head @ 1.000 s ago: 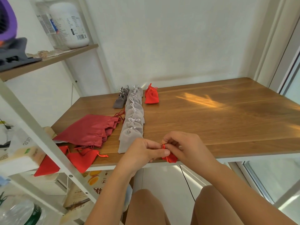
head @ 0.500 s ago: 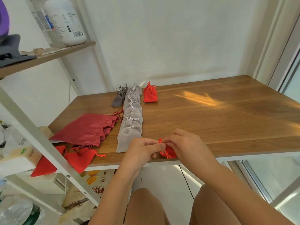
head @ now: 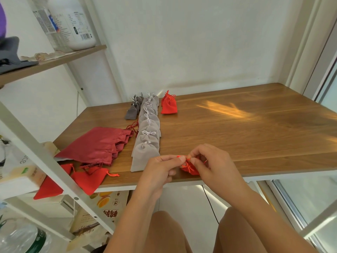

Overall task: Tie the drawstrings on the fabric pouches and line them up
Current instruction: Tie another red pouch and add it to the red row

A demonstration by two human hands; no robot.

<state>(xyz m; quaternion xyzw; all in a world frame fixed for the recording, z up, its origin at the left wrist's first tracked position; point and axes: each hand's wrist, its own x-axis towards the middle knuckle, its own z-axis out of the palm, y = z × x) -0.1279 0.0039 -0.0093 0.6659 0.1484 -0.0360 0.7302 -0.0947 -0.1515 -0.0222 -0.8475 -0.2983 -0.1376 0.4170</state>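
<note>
A small red pouch point(head: 189, 169) sits between my hands at the front edge of the wooden table point(head: 237, 128). My left hand point(head: 160, 170) pinches one end of its red drawstring, and my right hand point(head: 213, 161) pinches the other end over the pouch's mouth. A row of several light grey tied pouches point(head: 148, 132) runs away from me toward the wall. A tied red pouch point(head: 169, 105) stands at the far end, right of that row. Small dark grey pouches point(head: 134, 108) lie left of the row.
A stack of larger dark red pouches point(head: 96, 145) lies at the table's left. Loose red pouches point(head: 87, 179) hang over the front left corner. A white shelf frame point(head: 36, 152) with a white bottle point(head: 73, 22) stands at left; a window frame is at right.
The view has shifted slightly. My hands have stayed at the table's front edge, working the red drawstring, and the fingertips have drawn closer over the pouch's mouth.
</note>
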